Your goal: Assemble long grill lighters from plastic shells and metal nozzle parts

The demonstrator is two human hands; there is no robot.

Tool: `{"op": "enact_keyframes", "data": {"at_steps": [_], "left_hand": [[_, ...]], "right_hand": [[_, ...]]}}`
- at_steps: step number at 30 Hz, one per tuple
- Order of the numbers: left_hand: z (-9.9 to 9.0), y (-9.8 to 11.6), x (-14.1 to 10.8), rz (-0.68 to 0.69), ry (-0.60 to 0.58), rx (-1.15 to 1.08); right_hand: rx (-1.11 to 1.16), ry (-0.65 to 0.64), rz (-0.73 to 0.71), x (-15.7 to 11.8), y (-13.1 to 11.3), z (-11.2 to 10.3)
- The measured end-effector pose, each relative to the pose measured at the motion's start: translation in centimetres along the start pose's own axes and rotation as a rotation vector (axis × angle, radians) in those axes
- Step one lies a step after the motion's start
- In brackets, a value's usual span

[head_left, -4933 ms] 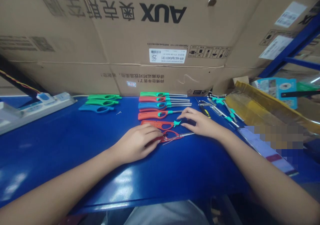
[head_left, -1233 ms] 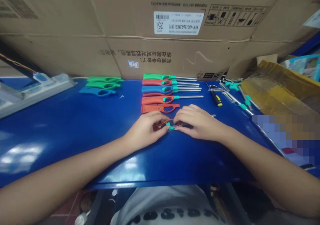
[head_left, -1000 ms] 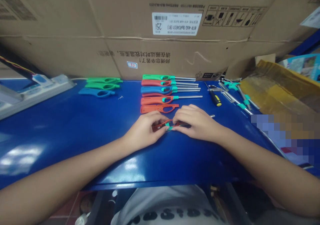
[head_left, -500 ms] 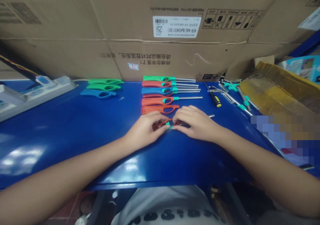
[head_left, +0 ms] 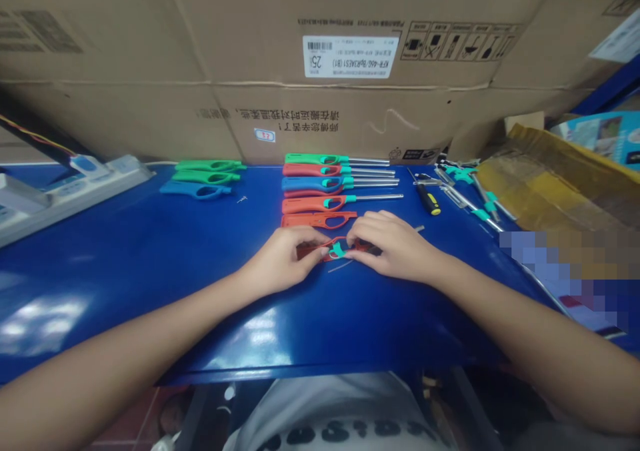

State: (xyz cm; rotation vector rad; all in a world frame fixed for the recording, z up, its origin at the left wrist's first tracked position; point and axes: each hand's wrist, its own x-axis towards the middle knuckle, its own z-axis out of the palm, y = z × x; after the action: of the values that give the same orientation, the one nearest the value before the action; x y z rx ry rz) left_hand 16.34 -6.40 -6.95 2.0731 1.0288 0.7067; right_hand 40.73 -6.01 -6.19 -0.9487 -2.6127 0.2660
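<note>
Between my hands lies a red lighter casing (head_left: 332, 243) of the long-necked kind, with a green trigger piece (head_left: 339, 249) in its opening. My left hand (head_left: 285, 254) is closed on the casing's left end, thumb and fingers pinching it. Thumb and fingers of my right hand (head_left: 387, 244) close on the right part, beside the trigger, and hide much of it. A metal tip shows past the right hand. One thin wire (head_left: 340, 265) sticks out below the casing. Just behind lies an empty orange casing half (head_left: 320, 219).
Several long lighters (head_left: 315, 184) lie in a row behind my hands. Green and blue casing halves (head_left: 200, 189) rest at left near a power strip (head_left: 75, 191). A screwdriver (head_left: 429, 201), loose metal tubes (head_left: 473, 201) and a cardboard box (head_left: 540, 177) are at right.
My left hand has slid slightly left along the casing, so more of the green trigger shows. The thin wire below the casing now stands out more. My right hand has hardly moved.
</note>
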Motion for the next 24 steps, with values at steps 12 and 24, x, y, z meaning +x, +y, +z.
{"op": "enact_keyframes", "data": {"at_steps": [12, 24], "left_hand": [[-0.3, -0.2, 0.0, -0.032, 0.012, 0.027], [0.0, -0.3, -0.1, 0.023, 0.056, 0.095]], "right_hand": [[0.165, -0.163, 0.110, -1.5, 2.5, -3.7], [-0.153, -0.145, -0.026, -1.2, 2.1, -3.2]]}}
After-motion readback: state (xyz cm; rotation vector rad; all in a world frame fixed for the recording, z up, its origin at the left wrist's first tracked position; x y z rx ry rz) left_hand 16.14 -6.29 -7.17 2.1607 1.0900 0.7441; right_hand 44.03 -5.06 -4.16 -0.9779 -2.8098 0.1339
